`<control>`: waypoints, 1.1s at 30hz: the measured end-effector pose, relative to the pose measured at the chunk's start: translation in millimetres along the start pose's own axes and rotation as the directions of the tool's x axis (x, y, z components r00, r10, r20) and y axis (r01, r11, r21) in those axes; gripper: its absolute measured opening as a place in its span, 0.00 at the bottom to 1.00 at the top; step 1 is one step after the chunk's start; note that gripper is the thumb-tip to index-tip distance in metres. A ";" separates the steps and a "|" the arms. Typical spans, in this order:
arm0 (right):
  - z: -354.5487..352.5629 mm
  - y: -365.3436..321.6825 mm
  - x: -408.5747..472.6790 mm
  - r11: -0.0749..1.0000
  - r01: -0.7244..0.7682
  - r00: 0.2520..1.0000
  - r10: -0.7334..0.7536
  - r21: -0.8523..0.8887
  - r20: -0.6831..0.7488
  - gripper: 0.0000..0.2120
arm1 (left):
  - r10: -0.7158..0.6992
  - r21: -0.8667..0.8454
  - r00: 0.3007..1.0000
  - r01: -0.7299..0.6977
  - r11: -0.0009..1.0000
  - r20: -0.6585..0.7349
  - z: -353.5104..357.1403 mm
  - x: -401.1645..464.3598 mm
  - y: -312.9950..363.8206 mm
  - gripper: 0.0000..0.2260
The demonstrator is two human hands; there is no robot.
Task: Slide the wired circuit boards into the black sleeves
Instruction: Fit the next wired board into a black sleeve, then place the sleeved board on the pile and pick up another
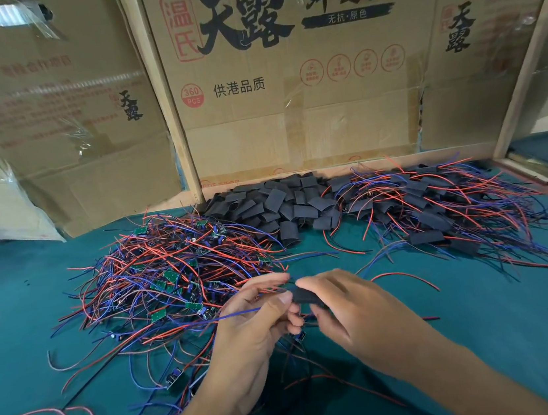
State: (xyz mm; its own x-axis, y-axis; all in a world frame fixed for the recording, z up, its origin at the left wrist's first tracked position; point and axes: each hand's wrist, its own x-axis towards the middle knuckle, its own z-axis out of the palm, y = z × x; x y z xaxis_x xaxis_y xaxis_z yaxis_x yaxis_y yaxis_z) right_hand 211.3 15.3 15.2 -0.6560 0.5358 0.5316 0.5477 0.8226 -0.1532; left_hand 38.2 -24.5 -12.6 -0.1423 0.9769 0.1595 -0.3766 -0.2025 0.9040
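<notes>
My right hand (pixel 343 305) pinches a black sleeve (pixel 306 295) between thumb and fingers, low in the middle of the view. My left hand (pixel 261 315) meets it from the left, its fingertips pinching red and blue wires (pixel 237 313) at the sleeve's mouth. The board on those wires is hidden by my fingers. A big heap of bare wired circuit boards (pixel 171 278) lies to the left. Empty black sleeves (pixel 279 206) are piled at the back centre. Sleeved boards with wires (pixel 446 213) form a heap on the right.
Everything lies on a teal table cover (pixel 488 336). Cardboard boxes (pixel 285 85) and wooden posts wall off the back. Loose wired boards (pixel 173 380) and stray red wires (pixel 49 414) lie at the lower left near my left forearm.
</notes>
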 end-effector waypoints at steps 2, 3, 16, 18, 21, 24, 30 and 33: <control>0.4 3.9 0.4 0.999 -0.023 1.000 0.024 0.023 -0.014 0.12 | 0.033 0.030 0.998 -0.035 0.999 0.051 -2.2 0.6 3.1 0.12; 0.1 6.0 0.7 0.999 -0.032 0.999 0.033 0.040 -0.012 0.11 | 0.052 0.068 0.997 -0.057 0.996 0.064 -3.2 0.7 4.1 0.12; -0.2 12.2 0.6 0.995 -0.017 0.994 0.006 0.095 0.113 0.18 | 0.140 0.272 0.990 -0.144 0.951 0.033 -1.3 -0.8 4.4 0.06; -1.0 12.1 0.4 0.996 -0.017 0.990 0.004 0.091 0.144 0.19 | 0.147 0.259 0.989 -0.149 0.954 0.030 0.4 -0.2 5.1 0.06; -5.4 11.4 1.1 0.995 -0.027 0.985 0.010 0.099 0.172 0.18 | 0.135 0.272 0.990 -0.139 0.952 0.033 0.4 -0.1 5.3 0.08; -9.8 11.1 1.0 0.987 -0.057 0.984 0.030 0.153 0.176 0.17 | 0.126 0.289 0.990 -0.137 0.947 0.059 0.4 -0.2 3.7 0.09; -26.4 80.0 16.5 0.942 -0.301 0.950 0.309 0.152 -0.037 0.11 | 0.115 0.311 0.993 -0.101 0.945 -0.026 -6.5 4.0 1.6 0.13; -38.9 136.9 43.3 0.924 -0.382 0.921 0.377 -0.032 -0.099 0.15 | 0.097 0.340 0.995 -0.083 0.937 -0.024 -11.2 5.8 3.3 0.07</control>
State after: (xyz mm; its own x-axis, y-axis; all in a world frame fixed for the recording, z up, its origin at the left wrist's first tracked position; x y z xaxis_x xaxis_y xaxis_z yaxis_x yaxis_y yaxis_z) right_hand 278.0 143.7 49.7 -0.3465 0.7848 0.5139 0.7728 0.5493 -0.3178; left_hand 25.9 -20.3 -13.2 -0.2001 0.9507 0.2369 -0.0294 -0.2475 0.9684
